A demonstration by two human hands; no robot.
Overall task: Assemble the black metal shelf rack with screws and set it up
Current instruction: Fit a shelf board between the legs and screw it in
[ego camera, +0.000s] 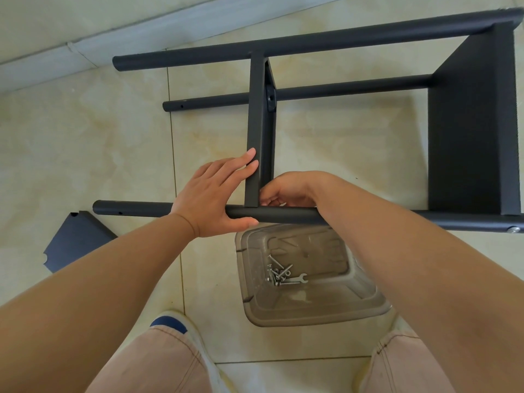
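Note:
The black metal rack (470,123) lies on its side on the tiled floor, several tubular posts running left to right. A middle shelf panel (256,123) stands on edge between the far post (283,46) and the near post (283,215). My left hand (215,194) rests on the near post, thumb under the tube and straight fingers pressed against the panel's left face. My right hand (286,191) reaches behind the panel's lower corner with curled fingers at the joint; what it pinches is hidden. A screw head (513,230) shows on the near post at right.
A clear plastic tub (312,313) stands just below the near post, holding several screws (276,272) and a small flat wrench (296,280). Another loose black shelf panel (76,242) lies on the floor at left. My knees and a white shoe (181,327) fill the bottom. A wall base runs along top left.

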